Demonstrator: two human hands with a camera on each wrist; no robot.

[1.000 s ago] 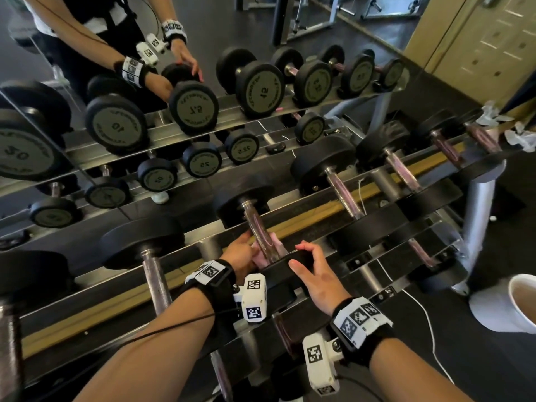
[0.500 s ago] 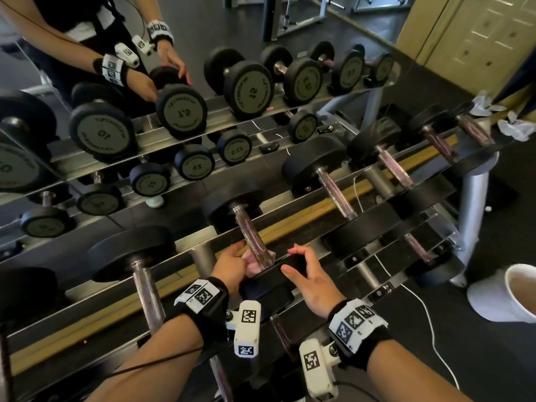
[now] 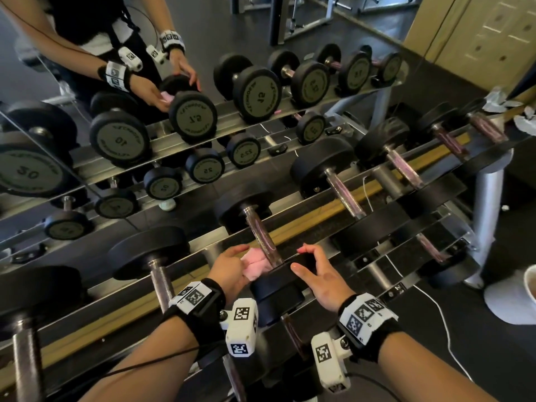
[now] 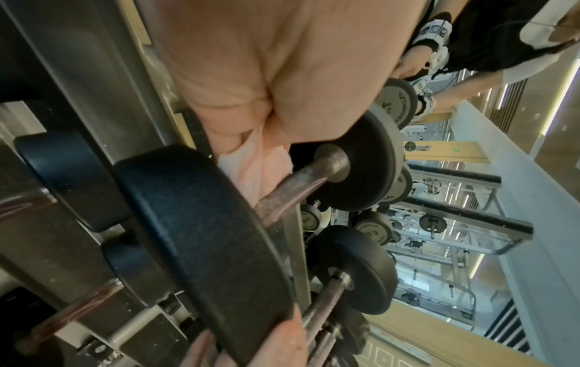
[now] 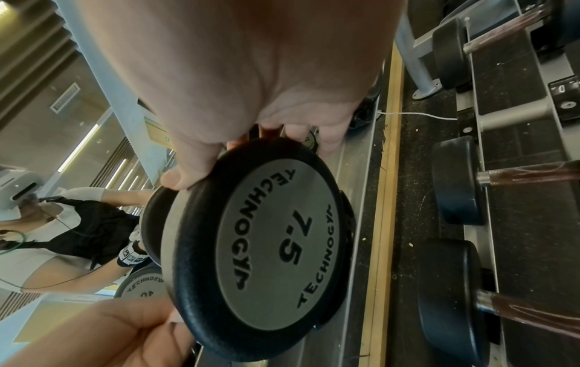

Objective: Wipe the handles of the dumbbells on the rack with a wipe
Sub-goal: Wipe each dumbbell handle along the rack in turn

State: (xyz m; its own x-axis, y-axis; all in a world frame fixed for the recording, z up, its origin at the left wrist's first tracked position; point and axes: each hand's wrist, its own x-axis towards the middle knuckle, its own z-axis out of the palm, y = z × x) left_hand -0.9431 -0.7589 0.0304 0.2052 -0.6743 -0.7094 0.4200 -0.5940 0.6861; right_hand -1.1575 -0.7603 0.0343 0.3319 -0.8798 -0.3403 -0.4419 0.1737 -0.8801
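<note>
While gripped, wipe point(image 3: 255, 264) against handle point(image 3: 262, 236)

The near end of the knurled steel handle point(image 3: 264, 242) was hidden behind the black round end plate marked 7.5 point(image 3: 278, 285). Most of the crumpled pink wipe point(image 3: 255, 265) lay covered by the left hand point(image 3: 229, 268), whose fingertips could not be seen. The right hand point(image 5: 251, 74) filled its wrist view, blurred; its fingers point(image 5: 329, 139) vanished behind the plate's rim.

Both hands point(image 3: 229, 271) point(image 3: 322, 278) curled, seemingly gripping.
</note>
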